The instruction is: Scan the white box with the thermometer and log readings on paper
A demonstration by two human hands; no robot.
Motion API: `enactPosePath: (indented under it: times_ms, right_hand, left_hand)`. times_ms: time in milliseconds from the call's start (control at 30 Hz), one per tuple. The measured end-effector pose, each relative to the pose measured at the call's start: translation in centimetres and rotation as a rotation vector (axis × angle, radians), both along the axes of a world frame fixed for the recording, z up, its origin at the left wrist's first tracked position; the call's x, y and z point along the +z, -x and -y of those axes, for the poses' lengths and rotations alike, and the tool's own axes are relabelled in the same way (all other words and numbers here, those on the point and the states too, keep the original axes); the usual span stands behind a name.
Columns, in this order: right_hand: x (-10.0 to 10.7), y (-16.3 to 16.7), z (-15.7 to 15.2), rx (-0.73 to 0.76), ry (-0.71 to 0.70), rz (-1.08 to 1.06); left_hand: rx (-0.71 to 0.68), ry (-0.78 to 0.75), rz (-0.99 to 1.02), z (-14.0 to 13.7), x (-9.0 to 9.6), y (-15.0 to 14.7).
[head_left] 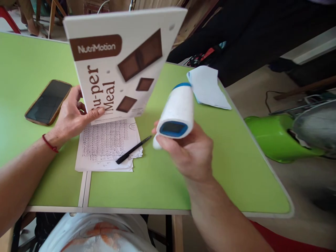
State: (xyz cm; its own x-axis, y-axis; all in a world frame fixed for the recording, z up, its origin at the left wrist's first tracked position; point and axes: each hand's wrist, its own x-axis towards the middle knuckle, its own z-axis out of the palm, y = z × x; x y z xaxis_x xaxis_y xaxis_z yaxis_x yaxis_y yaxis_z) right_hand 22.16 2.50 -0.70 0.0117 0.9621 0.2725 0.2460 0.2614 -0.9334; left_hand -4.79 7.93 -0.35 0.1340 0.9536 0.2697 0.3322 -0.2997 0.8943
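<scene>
My left hand (75, 113) grips the lower left corner of a white box (107, 84), its thumb on the front. The box stands tilted above the table, its brown chocolate pictures and "NutriMotion" lettering facing me. In my right hand (190, 150) is a white and blue infrared thermometer (178, 105), fingers wrapped round its handle. Its dark, blue-framed screen points towards me and its far end points away, to the right of the box. Under the box lie handwritten papers (105, 164), with a black pen (133, 149) resting partly on them.
A phone in a brown case (48, 102) lies on the green table (141, 192), left of the box. Folded white paper (208, 87) sits near the table's right edge. Beyond that edge is a bright green plastic container (273, 136). A person's foot (36, 29) shows at the far left.
</scene>
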Motion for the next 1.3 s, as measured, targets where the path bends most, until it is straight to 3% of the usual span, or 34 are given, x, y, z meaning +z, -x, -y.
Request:
enactPosePath:
  times_ms: [100,167,267,467,567,667,833,900,967,1067,1167,1300]
  right_hand:
    - [-0.9,-2.7,-2.2,-0.192,-0.133,0.469]
    - [-1.8,-4.0,-3.5,-0.205,-0.170,0.700]
    - [-3.1,-4.7,-4.6,-0.165,-0.214,0.874]
    - [-4.6,-4.7,-5.5,-0.111,-0.192,0.976]
    - [-4.0,-4.4,-5.3,-0.128,-0.195,0.964]
    - [-2.5,-3.5,-4.2,-0.149,-0.295,0.920]
    - [-0.9,-1.8,-1.8,0.286,-0.360,0.939]
    - [-0.9,-1.6,-1.6,0.364,-0.329,0.985]
    - [-0.9,-1.5,-1.6,0.345,-0.292,1.002]
    - [-0.6,-1.2,-1.5,0.171,-0.237,0.836]
    - [-0.6,0.1,-0.8,0.016,-0.130,0.416]
    - [-1.9,2.1,0.2,0.129,0.101,0.019]
  left_hand:
    - [0.011,-0.063,-0.049,-0.7,-0.4,0.9]
    - [0.039,-0.081,-0.117,-1.0,-0.7,1.4]
    - [0.053,-0.085,-0.211,-1.2,-1.0,1.8]
    - [-0.004,-0.083,-0.242,-1.5,-0.9,1.9]
    - [-0.007,-0.062,-0.254,-1.7,-0.7,2.0]
    - [-0.011,-0.053,-0.282,-1.7,-0.6,1.8]
    - [-0.021,0.008,-0.401,-1.9,-1.0,1.5]
    - [-0.030,0.007,-0.424,-2.1,-1.1,1.5]
    - [-0.042,0.007,-0.443,-2.2,-1.2,1.5]
    - [-0.044,0.013,-0.463,-2.3,-1.1,1.4]
    - [-0.044,0.015,-0.463,-2.3,-1.1,1.4]
    - [-0.068,0.012,-0.446,-2.4,-1.3,1.5]
